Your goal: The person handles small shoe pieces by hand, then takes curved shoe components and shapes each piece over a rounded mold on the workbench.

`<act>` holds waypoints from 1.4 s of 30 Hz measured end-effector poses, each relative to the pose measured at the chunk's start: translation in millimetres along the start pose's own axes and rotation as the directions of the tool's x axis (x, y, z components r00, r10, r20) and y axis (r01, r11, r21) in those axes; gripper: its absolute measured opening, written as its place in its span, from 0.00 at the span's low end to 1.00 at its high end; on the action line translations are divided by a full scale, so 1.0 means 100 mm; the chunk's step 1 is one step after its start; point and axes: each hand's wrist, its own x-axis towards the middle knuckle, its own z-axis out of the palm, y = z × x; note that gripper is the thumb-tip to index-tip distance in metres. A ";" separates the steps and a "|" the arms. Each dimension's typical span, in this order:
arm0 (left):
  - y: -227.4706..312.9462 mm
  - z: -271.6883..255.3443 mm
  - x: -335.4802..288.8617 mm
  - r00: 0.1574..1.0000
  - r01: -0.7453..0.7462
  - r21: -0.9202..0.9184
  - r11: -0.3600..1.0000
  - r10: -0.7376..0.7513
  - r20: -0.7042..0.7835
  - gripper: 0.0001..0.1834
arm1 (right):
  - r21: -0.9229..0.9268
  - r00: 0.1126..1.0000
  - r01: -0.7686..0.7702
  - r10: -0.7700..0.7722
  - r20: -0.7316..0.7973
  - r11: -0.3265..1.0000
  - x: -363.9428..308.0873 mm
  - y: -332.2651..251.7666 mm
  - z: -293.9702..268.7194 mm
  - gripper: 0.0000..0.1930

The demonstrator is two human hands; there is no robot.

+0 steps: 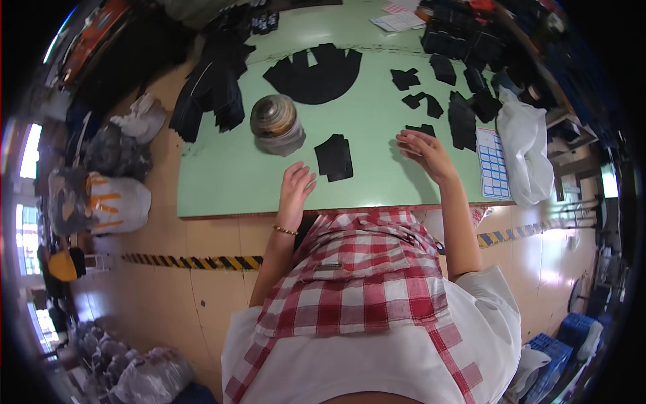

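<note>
Shirt closest; hands apart, looking empty: left hand near black panels, right hand by a scrap, panels on the table between them, likely for reach (jar probably parked aside).

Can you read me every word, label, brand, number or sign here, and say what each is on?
No text can be read for certain.
Blue-and-white sheet, right side of the table: print too small.
Papers, far edge: too small and blurred.
Small black pieces, far left: white marks, too blurred.
</note>
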 end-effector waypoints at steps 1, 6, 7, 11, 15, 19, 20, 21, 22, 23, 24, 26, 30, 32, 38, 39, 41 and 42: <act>-0.03 0.01 0.01 1.000 -0.004 0.008 1.000 0.004 -0.020 0.23 | 0.090 0.993 -0.077 0.068 0.096 0.993 0.00 0.02 0.07 0.20; -0.12 0.08 0.11 0.999 -0.030 0.169 0.985 0.031 -0.007 0.28 | 0.313 0.927 -0.311 0.212 0.311 0.898 0.06 0.35 0.55 0.19; -0.13 0.11 0.13 1.000 -0.026 0.179 0.984 0.027 -0.003 0.28 | 0.323 0.928 -0.309 0.210 0.308 0.894 0.06 0.37 0.63 0.19; -0.25 0.14 0.21 0.872 -0.464 0.818 0.340 0.338 0.354 0.22 | 0.333 0.933 -0.313 0.221 0.285 0.890 0.16 0.41 0.77 0.16; -0.31 0.25 0.12 0.786 -0.558 0.825 0.088 0.374 0.492 0.22 | 0.166 0.930 -0.252 0.191 0.315 0.953 0.34 0.60 0.80 0.17; -0.27 0.28 0.07 0.790 -0.562 0.825 0.065 0.340 0.511 0.24 | -0.012 0.948 -0.121 0.119 0.296 0.993 0.44 0.72 0.96 0.13; -0.25 0.28 0.06 0.792 -0.566 0.820 0.087 0.333 0.511 0.24 | -0.126 0.961 -0.047 0.080 0.265 0.991 0.45 0.77 1.01 0.13; -0.24 0.29 0.07 0.788 -0.579 0.807 0.115 0.332 0.518 0.24 | -0.242 0.971 0.018 0.041 0.237 0.970 0.47 0.82 1.05 0.13; -0.23 0.27 0.05 0.793 -0.575 0.808 0.128 0.330 0.512 0.24 | -0.560 0.966 0.245 -0.151 0.209 0.791 0.48 0.87 1.11 0.12; -0.23 0.26 0.04 0.799 -0.571 0.808 0.143 0.324 0.507 0.24 | -0.634 0.946 0.311 -0.297 0.132 0.708 0.45 0.93 1.18 0.11; -0.23 0.25 0.04 0.793 -0.581 0.801 0.145 0.324 0.516 0.24 | -0.655 0.911 0.365 -0.399 0.104 0.662 0.43 0.99 1.21 0.10; -0.22 0.22 0.04 0.796 -0.587 0.788 0.185 0.311 0.519 0.25 | -0.681 0.863 0.415 -0.497 0.086 0.603 0.39 0.95 1.23 0.10; -0.30 0.16 0.11 0.810 -0.579 0.689 0.436 0.401 0.427 0.30 | -0.552 0.920 0.376 -0.372 0.124 0.744 0.29 0.78 1.04 0.11; -0.31 0.22 0.14 0.898 -0.439 0.574 0.691 0.344 0.274 0.29 | -0.337 0.976 0.216 -0.187 0.115 0.916 0.20 0.66 0.93 0.15; 0.11 0.60 0.26 0.941 -0.001 0.070 0.998 -0.022 0.337 0.21 | -0.108 0.998 0.053 -0.049 0.043 0.993 -0.14 0.18 0.75 0.12; 0.12 0.65 0.25 0.948 0.007 0.064 0.998 -0.027 0.316 0.21 | -0.120 0.997 0.058 -0.053 0.047 0.991 -0.15 0.18 0.72 0.12; 0.10 0.73 0.26 0.916 -0.099 0.116 0.988 0.045 0.399 0.18 | -0.135 0.999 0.031 -0.026 0.039 0.990 -0.21 0.17 0.70 0.12; 0.01 0.70 0.30 0.924 -0.107 0.159 0.982 0.039 0.380 0.16 | -0.148 1.000 0.020 -0.017 0.021 0.989 -0.23 0.18 0.70 0.13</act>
